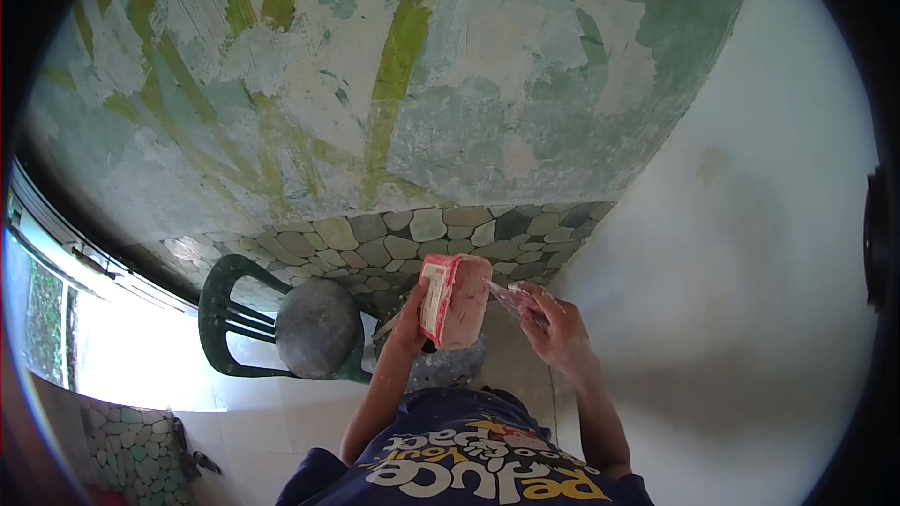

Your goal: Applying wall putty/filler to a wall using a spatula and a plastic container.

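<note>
My left hand [409,323] grips the side of a red plastic container [457,305] smeared with pale filler, held tilted in front of my body. My right hand [548,328] is closed round the handle of a filler-smeared scraper [516,298], whose blade is at the container's right side; whether it touches cannot be told. Above and beyond them is a green wall [562,131] with pale filler patches and olive strokes, over a band of irregular stone tiles [427,225].
A dark green plastic chair [225,314] with a round grey object [314,328] on it stands left. A grey speckled object [445,370] is partly hidden below the container. A bright glazed opening [47,305] is far left, sandals [202,459] lower left, a white wall [750,253] right.
</note>
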`<action>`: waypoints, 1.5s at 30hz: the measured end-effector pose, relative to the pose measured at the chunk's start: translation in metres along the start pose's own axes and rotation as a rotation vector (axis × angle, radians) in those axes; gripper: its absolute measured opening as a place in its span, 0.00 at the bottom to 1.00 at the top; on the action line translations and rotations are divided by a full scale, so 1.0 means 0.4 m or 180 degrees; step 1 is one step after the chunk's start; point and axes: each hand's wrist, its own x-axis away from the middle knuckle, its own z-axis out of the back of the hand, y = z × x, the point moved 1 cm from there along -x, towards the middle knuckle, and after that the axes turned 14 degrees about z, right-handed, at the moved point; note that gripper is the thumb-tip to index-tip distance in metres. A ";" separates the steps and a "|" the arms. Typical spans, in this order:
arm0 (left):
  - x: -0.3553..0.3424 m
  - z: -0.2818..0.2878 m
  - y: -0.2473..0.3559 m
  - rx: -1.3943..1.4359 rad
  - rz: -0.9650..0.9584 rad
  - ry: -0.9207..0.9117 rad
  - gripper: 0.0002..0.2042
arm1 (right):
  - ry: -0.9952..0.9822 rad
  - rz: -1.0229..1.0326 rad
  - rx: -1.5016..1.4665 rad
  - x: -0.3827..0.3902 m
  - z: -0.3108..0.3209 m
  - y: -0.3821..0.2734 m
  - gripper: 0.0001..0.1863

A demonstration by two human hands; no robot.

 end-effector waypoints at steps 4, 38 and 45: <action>0.012 -0.037 0.047 -0.0066 -0.0182 0.0014 0.25 | -0.0614 -0.0022 0.0482 -0.061 0.020 -0.002 0.18; -0.048 -0.077 0.061 0.0220 -0.0362 -0.0104 0.26 | -0.0743 -0.0663 0.0390 -0.137 -0.147 0.062 0.07; -0.063 -0.080 0.070 0.0065 -0.0077 -0.0057 0.27 | -0.0978 -0.0511 -0.0612 -0.122 -0.112 0.155 0.16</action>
